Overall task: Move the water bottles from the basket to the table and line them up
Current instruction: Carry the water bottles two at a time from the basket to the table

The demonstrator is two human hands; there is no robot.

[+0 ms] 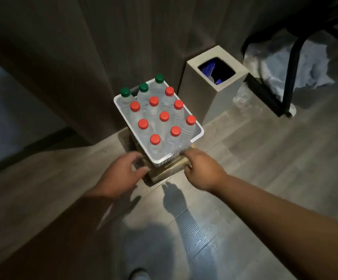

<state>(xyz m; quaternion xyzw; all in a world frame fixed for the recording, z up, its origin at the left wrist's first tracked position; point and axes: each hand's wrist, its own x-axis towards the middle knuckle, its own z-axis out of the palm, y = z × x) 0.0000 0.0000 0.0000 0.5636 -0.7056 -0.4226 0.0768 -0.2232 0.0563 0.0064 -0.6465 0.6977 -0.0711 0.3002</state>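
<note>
A white plastic basket [199, 131] stands on a low cardboard box [165, 173] on the floor, against a wooden wall. Several clear water bottles stand upright in it, most with red caps [164, 116] and three at the back with green caps [143, 87]. My left hand [121, 174] is at the basket's near left corner with fingers apart, holding nothing. My right hand [202, 170] is at the near right corner, its index finger touching the rim. No table surface shows in the head view.
A beige square waste bin [220, 93] with a blue liner stands right of the basket. Farther right are black metal furniture legs [291, 77] and a pale plastic bag [313, 67]. The floor is grey wood plank. A shoe tip [139, 274] shows at the bottom edge.
</note>
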